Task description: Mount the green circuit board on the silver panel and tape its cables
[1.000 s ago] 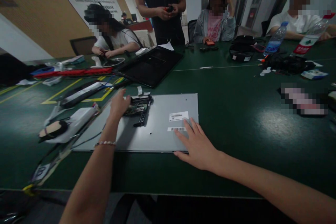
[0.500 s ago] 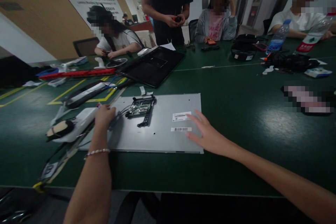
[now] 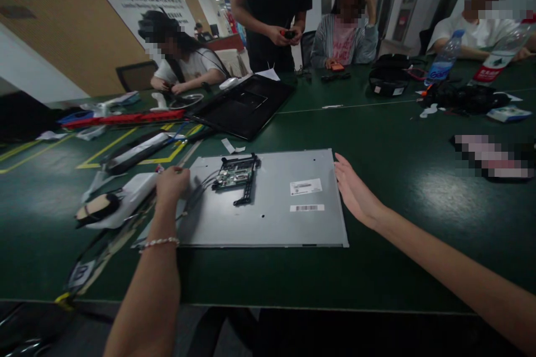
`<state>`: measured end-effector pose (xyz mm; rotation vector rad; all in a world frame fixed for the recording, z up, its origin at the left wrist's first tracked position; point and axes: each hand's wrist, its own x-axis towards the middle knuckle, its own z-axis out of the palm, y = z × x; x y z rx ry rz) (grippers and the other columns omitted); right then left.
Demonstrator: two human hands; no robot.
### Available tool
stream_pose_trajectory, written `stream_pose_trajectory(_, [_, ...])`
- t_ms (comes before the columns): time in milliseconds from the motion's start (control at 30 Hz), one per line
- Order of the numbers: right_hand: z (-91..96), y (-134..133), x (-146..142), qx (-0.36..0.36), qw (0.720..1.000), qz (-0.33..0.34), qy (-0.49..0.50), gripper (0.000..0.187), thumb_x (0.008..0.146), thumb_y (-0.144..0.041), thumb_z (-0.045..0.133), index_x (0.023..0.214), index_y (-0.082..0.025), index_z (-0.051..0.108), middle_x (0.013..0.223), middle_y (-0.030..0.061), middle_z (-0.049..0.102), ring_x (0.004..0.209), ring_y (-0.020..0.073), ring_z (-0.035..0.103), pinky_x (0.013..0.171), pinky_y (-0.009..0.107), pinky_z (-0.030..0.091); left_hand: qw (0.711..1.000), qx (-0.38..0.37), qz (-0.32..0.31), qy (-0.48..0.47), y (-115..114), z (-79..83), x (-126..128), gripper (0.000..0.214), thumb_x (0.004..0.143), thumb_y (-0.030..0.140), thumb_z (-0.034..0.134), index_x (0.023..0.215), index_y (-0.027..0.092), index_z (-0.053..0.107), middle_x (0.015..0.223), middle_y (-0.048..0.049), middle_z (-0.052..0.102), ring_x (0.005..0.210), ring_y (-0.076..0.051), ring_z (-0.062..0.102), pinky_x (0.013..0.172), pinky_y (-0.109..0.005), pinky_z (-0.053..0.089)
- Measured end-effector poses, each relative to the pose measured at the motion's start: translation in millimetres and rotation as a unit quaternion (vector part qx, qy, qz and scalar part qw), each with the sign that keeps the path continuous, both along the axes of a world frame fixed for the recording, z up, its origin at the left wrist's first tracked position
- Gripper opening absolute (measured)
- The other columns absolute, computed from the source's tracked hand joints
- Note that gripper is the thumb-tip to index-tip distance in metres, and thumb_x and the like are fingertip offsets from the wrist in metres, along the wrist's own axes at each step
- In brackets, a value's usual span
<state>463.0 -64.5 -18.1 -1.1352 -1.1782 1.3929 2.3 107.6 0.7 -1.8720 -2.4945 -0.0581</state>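
A silver display panel (image 3: 272, 228) lies back side up on the green table. It carries a circuit board in a black bracket (image 3: 239, 174), two white labels (image 3: 305, 187) and cables on its left side. My left hand (image 3: 172, 184), with a beaded bracelet at the wrist, is closed at the panel's left edge; its fingertips are partly hidden. My right hand (image 3: 355, 189) is open, fingers stretched out along the panel's right edge and seemingly touching it.
A black monitor housing (image 3: 247, 103) lies behind the panel. To the left are a white device with a tan pad (image 3: 121, 201), a strap and a red strip (image 3: 125, 118). A phone (image 3: 489, 159) lies right; bottles (image 3: 446, 58) stand beyond. Several people are around the table.
The panel has shifted to the right with its board. My right hand has moved from above the labels to the panel's right edge. My left hand has moved slightly right.
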Motion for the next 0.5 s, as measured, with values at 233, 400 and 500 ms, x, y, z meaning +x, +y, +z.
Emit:
stream_pose_trajectory(233, [-2.2, -10.2, 29.4, -0.025, 0.999, -0.025, -0.015, 0.086, 0.092, -0.066, 0.021, 0.159, -0.022, -0.01, 0.165, 0.0116, 0.017, 0.149, 0.025, 0.022, 0.116, 0.048, 0.03, 0.995, -0.064, 0.072, 0.008, -1.9, 6.3, 20.1, 0.061, 0.094, 0.043, 0.039, 0.115, -0.009, 0.061, 0.122, -0.033, 0.06, 0.111, -0.036, 0.058, 0.087, -0.038, 0.044])
stream_pose_trajectory(400, [-8.6, -16.3, 35.3, -0.016, 0.999, -0.024, -0.021, 0.082, 0.093, -0.064, 0.02, 0.158, -0.026, -0.011, 0.166, 0.0093, 0.016, 0.148, 0.0221, 0.024, 0.116, 0.046, 0.031, 0.989, -0.078, 0.128, 0.017, -3.7, 4.2, 34.6, 0.072, 0.092, 0.051, 0.041, 0.131, -0.008, 0.052, 0.135, -0.0357, 0.05, 0.124, -0.045, 0.049, 0.095, -0.054, 0.041])
stream_pose_trajectory(500, [-6.3, -18.1, 32.2, -0.018, 0.999, -0.033, 0.015, 0.083, 0.092, -0.062, 0.027, 0.159, -0.024, -0.007, 0.164, 0.01, 0.021, 0.148, 0.0215, 0.025, 0.118, 0.044, 0.028, 0.981, -0.079, 0.175, 0.026, -3.6, 3.8, 40.9, 0.076, 0.092, 0.054, 0.041, 0.136, -0.007, 0.048, 0.143, -0.0353, 0.042, 0.131, -0.048, 0.041, 0.099, -0.06, 0.035])
